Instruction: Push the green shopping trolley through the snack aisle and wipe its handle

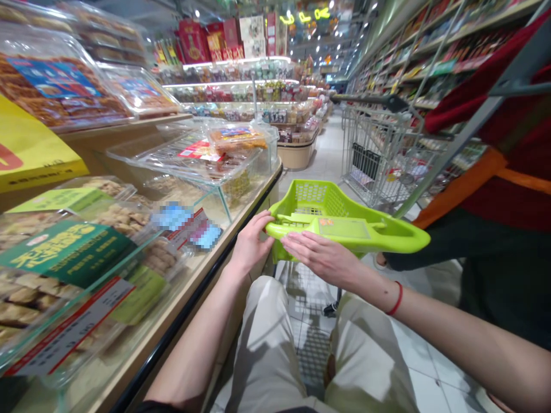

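Left hand (252, 244) clasps basket (400, 238) rim | right hand (322, 256) flat, unclenched on it | counter (181, 321) left, cart (374, 155) ahead, person (508, 172) close right

1. Large yellow Chinese characters are printed on the green label (64, 249) of a clear biscuit box; they cannot be read with certainty.
2. The price tags (187, 226) on the shelf edge are pixelated and unreadable.
3. The neon sign (303, 16) overhead is illegible.
4. A small orange mark is carried on the green basket (310, 198); it is too small to read.

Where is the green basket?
Head view, centre: the green basket is right of the display counter, gripped by the left hand, the right hand resting on it.
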Demonstrator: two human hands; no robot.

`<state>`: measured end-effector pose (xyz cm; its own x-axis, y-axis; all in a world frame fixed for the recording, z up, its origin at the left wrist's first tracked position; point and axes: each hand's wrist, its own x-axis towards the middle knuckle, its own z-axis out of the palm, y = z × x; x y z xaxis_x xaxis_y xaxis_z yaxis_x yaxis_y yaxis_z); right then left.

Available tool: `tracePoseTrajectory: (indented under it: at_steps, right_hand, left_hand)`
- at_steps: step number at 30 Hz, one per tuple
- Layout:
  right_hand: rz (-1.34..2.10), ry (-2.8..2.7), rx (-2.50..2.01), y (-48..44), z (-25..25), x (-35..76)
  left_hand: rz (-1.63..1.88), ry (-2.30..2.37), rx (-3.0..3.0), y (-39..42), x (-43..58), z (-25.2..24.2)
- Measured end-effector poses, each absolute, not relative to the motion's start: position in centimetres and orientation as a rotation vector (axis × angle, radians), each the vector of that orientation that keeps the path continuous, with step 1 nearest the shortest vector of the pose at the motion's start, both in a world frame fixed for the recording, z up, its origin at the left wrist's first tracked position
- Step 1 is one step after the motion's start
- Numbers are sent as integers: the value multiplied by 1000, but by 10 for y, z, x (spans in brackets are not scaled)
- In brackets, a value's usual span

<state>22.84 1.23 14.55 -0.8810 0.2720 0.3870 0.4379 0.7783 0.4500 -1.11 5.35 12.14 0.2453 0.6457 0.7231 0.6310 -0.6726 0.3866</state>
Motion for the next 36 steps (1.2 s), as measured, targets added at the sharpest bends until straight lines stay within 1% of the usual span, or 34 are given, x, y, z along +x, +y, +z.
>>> tracePoseTrajectory:
  at_steps: [5,8,14,18,22,26,32,36]
  right_hand:
    - [-759,-2656,-624,-3,142,283]
    - [-764,-2670,-609,-6,143,298]
    - [-851,-2706,-516,5,147,271]
    - [-836,-2711,-501,19,144,242]
    - [-800,-2726,-518,23,144,237]
    - [-755,-2701,-484,11,148,263]
    - [-715,-2708,-601,-8,155,321]
    - [-706,-2711,-608,-10,158,329]
  left_hand:
    - [1437,1273,2472,55,-16,122]
    - [1412,1316,2574,54,-16,125]
    - [1233,1253,2856,47,-2,138]
    - [1161,1380,2856,47,5,137]
    - [1115,1483,2844,50,2,135]
    - [1115,1494,2853,50,-3,135]
    - [1115,1536,2816,48,-8,138]
    - [1126,1562,2852,43,-1,141]
